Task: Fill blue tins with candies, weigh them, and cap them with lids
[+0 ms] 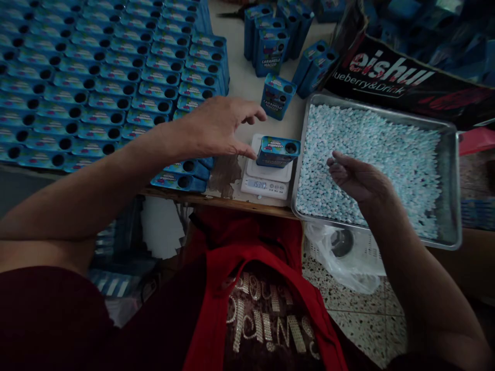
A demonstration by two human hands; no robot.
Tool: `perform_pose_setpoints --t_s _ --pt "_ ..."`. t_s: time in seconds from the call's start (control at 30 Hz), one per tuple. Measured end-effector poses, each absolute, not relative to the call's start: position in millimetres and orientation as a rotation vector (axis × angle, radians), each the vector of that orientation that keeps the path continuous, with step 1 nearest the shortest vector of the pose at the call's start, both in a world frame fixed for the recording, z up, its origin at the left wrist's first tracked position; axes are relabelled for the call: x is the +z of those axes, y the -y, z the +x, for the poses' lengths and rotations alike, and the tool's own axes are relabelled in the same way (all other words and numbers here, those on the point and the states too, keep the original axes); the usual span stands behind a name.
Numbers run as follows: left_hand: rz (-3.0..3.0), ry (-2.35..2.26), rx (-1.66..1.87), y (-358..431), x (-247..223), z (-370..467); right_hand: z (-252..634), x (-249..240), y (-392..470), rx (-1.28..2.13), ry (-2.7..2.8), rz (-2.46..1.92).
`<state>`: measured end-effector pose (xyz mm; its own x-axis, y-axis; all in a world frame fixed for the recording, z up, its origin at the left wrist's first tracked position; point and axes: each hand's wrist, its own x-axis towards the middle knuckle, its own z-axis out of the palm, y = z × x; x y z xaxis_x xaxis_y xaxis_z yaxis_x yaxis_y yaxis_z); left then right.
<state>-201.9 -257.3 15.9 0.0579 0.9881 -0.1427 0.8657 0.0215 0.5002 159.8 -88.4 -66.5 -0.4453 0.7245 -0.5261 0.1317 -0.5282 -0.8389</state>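
A small blue tin (pixel 277 152) with a round hole in its top stands on a white digital scale (pixel 266 186), whose display is lit. My left hand (pixel 232 126) is open beside the tin, thumb and fingers apart on its left, with nothing held. Over a metal tray (pixel 452 206) of small pale blue and white candies (pixel 371 134), my right hand (pixel 359 178) has its thumb and fingertips pinched together. What they hold, if anything, is too small to make out. Another blue tin (pixel 277 98) stands just behind the scale.
Rows of blue tins (pixel 116 77) fill the table's left side. More tins (pixel 270 49) stand at the back. A black cardboard box (pixel 394 77) holding blue tins is behind the tray. The wooden table edge (pixel 240 204) runs in front of me.
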Motion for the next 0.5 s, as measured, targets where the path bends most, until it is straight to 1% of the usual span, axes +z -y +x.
perform_pose_setpoints --t_s 0.1,0.23,0.37,0.5 --pt "2.001 -1.783 0.396 241.4 -1.0 -181.6 149.4 -62.7 87.2 2.164 1.075 -1.319" --pt "2.149 -1.653 0.398 219.1 -26.4 -157.1 127.5 -60.4 78.3 2.202 1.099 -1.198" --pt "2.206 -1.606 0.488 208.2 -37.5 -150.3 115.2 -68.7 67.2 2.134 1.079 -1.145" --pt "2.25 -1.486 0.464 208.3 -39.3 -147.3 118.4 -78.0 62.3 2.043 1.098 -1.113"
